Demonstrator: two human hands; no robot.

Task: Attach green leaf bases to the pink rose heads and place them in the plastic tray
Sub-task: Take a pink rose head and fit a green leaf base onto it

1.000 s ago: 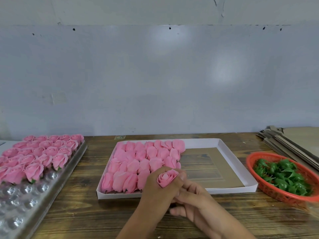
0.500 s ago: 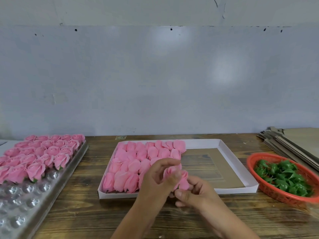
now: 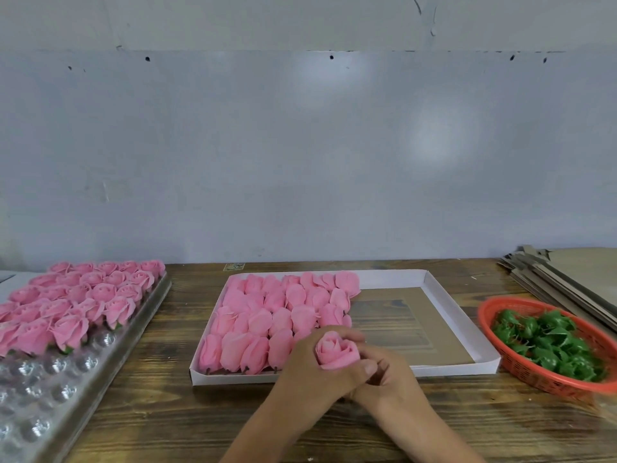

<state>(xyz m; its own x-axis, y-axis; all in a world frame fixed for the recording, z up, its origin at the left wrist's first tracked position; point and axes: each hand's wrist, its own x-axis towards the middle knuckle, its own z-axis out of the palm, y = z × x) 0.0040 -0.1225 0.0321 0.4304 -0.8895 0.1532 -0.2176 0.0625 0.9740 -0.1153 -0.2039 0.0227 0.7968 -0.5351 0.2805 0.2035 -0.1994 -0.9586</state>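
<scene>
Near the counter's front edge the left hand (image 3: 320, 369) grasps a pink rose head (image 3: 336, 353) while the right hand (image 3: 389, 379) curls beneath it, its hold hidden; squeezing too hard could crush the petals or seat the leaf base crooked.

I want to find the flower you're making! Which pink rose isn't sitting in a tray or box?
The pink rose gripped in the left hand, facing up; the other roses sit in the plastic tray or the white box.

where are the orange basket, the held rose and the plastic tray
orange basket (image 3: 500, 357), head view, near rim
held rose (image 3: 335, 351), head view, petal top
plastic tray (image 3: 110, 369), head view, right edge
</scene>
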